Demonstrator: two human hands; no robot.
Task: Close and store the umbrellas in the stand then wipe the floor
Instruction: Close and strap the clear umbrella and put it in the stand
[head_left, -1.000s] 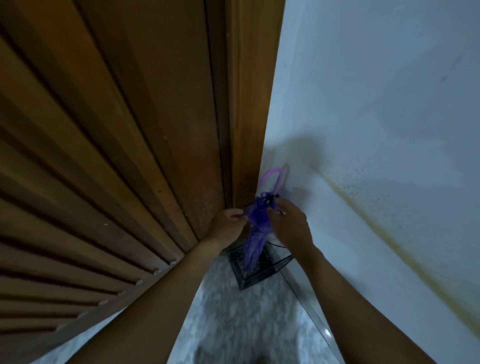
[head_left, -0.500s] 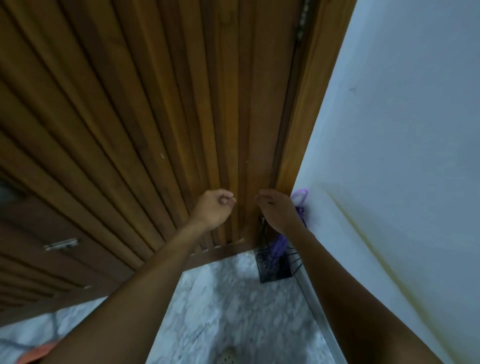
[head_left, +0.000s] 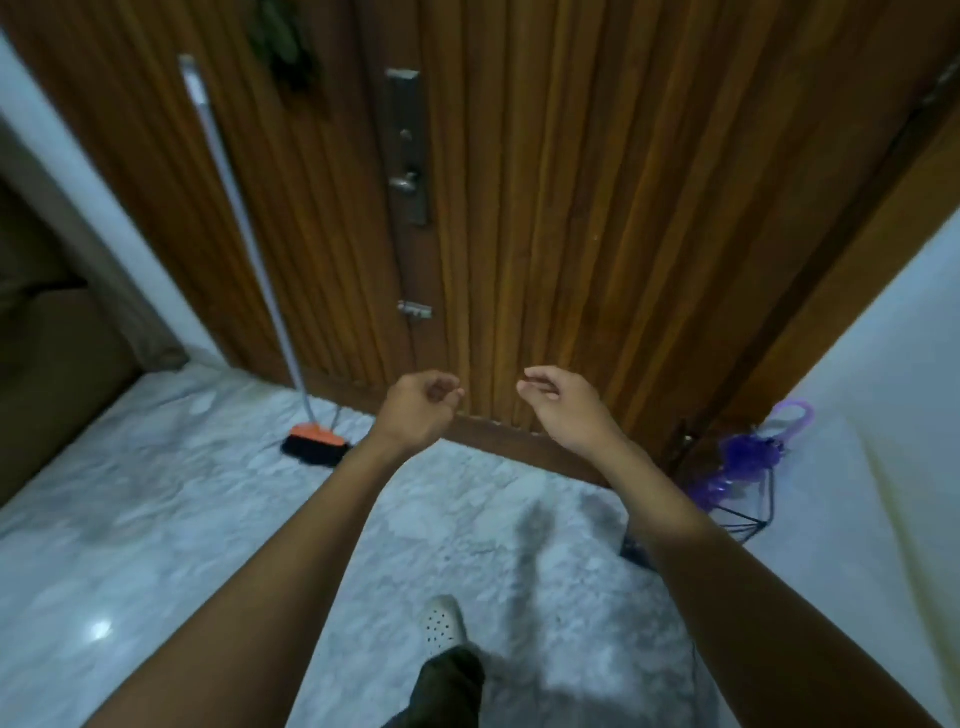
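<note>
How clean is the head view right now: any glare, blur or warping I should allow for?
Head view: dim, warm light; a small bright glare spot on the marble floor at lower left; wide-angle warping bows the door slats and the broom handle; the purple umbrella in its wire stand looks soft; both hands fairly sharp, with a soft shadow on the floor.

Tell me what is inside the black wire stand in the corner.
The wire stand holds a closed purple umbrella, its curved handle sticking out on top. The right forearm covers the stand's left side, so anything else in there is hidden.

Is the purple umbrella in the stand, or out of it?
In: the folded umbrella stands in the wire stand, handle up; both hands are empty.
</note>
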